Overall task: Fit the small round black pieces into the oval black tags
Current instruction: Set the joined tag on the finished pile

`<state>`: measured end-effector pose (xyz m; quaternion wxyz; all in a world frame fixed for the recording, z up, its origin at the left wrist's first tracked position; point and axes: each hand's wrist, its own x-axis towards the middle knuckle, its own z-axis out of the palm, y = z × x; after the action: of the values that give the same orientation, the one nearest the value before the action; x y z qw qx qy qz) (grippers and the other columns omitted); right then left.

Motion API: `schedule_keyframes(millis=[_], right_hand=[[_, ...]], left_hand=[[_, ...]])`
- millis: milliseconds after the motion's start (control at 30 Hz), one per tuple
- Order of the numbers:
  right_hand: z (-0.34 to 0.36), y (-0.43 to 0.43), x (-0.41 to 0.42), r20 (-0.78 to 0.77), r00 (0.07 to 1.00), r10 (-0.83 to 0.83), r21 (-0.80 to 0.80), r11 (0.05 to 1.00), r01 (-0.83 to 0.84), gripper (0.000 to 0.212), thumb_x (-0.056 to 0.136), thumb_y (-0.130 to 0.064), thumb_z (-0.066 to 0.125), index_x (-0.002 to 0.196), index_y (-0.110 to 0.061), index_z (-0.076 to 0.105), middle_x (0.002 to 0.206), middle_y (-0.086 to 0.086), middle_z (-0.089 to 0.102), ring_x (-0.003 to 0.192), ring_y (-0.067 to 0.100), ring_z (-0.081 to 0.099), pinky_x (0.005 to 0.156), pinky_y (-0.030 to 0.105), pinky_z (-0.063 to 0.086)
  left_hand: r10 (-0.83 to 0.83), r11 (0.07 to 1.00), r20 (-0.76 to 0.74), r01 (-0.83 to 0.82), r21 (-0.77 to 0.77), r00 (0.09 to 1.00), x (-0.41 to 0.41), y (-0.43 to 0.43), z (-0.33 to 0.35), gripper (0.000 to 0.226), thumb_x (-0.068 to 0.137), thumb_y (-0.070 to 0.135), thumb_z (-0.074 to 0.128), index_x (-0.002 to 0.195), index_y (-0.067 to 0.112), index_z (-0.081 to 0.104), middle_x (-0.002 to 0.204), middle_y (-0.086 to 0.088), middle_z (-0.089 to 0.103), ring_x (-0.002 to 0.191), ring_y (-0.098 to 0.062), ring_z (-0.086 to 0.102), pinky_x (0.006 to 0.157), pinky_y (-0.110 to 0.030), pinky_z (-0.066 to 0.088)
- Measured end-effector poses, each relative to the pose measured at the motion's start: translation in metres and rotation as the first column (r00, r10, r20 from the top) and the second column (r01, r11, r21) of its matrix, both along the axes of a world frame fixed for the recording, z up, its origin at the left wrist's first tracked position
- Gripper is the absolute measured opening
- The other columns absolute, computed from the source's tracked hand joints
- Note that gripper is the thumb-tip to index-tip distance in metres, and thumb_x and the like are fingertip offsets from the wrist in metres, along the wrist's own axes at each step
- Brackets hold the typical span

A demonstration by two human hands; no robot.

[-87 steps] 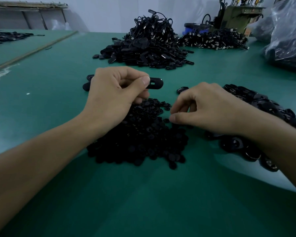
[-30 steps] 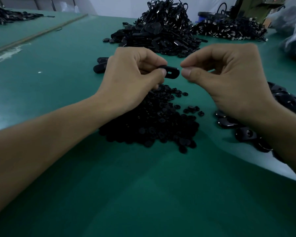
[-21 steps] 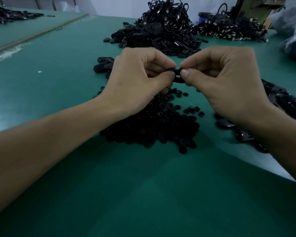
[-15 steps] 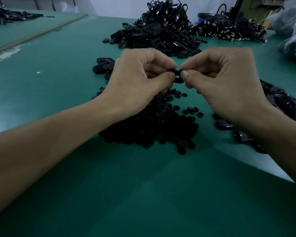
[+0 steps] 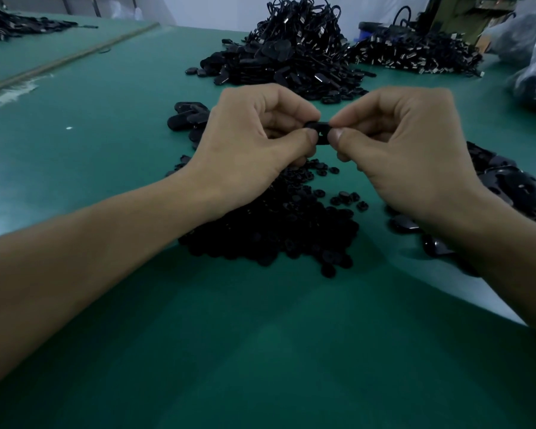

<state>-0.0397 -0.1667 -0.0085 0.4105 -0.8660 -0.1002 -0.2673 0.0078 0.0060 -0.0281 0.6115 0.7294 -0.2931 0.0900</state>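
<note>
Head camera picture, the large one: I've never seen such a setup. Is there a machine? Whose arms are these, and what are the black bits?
No machine: a person works bare-handed, and the camera sits on their head, looking forward and down, so both arms enter from below. The left hand and right hand meet in mid-picture, and their fingers pinch one oval tag at its two ends. Whether a round piece sits in it is hidden. On the green table, beneath the hands, lies a pile of small round pieces; loose oval tags lie to the right, a small cluster of tags behind the left hand, and a heap of corded black parts farther back.
</note>
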Motion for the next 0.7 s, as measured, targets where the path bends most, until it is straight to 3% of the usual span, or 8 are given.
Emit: schedule_keyframes(millis=[267,400,533,700], right_hand=[[0.0004,0.0025,-0.0005,-0.018,1.0,0.018,-0.011,1.0,-0.018,0.017,0.088,-0.016,0.075,0.083,-0.031,0.068,0.073,-0.01,0.071,0.07,0.002,0.069,0.063,0.015,0.05],[0.0006,0.0019,-0.0013,-0.023,1.0,0.002,-0.019,1.0,-0.002,0.02,0.086,-0.016,0.077,0.081,-0.03,0.062,0.07,-0.005,0.071,0.068,0.009,0.071,0.062,0.027,0.056],[0.0009,0.0019,-0.0027,-0.007,1.0,0.003,-0.043,0.999,-0.003,0.028,0.085,-0.014,0.078,0.078,-0.028,0.055,0.068,-0.003,0.069,0.065,0.009,0.07,0.065,0.034,0.059],[0.0005,0.0061,-0.0055,0.02,0.998,0.053,-0.068,0.996,-0.052,0.03,0.088,-0.011,0.073,0.082,-0.033,0.054,0.069,-0.004,0.07,0.067,0.008,0.07,0.068,0.038,0.06]], left_hand=[[-0.009,1.0,-0.005,0.009,0.007,1.0,-0.0006,-0.0002,0.0009,0.017,0.085,0.005,0.076,0.089,0.02,0.07,0.082,-0.004,0.077,0.076,-0.021,0.076,0.073,-0.032,0.062],[-0.001,0.998,0.038,-0.002,0.068,0.999,-0.0012,0.0001,-0.0004,0.015,0.084,0.012,0.077,0.092,0.022,0.069,0.087,-0.004,0.076,0.08,-0.018,0.075,0.079,-0.039,0.063],[0.023,0.99,0.147,-0.043,0.137,0.989,-0.0031,0.0,0.0004,0.015,0.086,0.015,0.075,0.093,0.026,0.067,0.085,0.008,0.074,0.077,-0.005,0.072,0.074,-0.024,0.058],[0.109,0.967,0.292,-0.169,0.19,0.95,-0.0051,-0.0008,-0.0003,0.013,0.087,0.01,0.07,0.097,0.017,0.067,0.082,0.011,0.07,0.071,-0.003,0.067,0.063,-0.014,0.049]])
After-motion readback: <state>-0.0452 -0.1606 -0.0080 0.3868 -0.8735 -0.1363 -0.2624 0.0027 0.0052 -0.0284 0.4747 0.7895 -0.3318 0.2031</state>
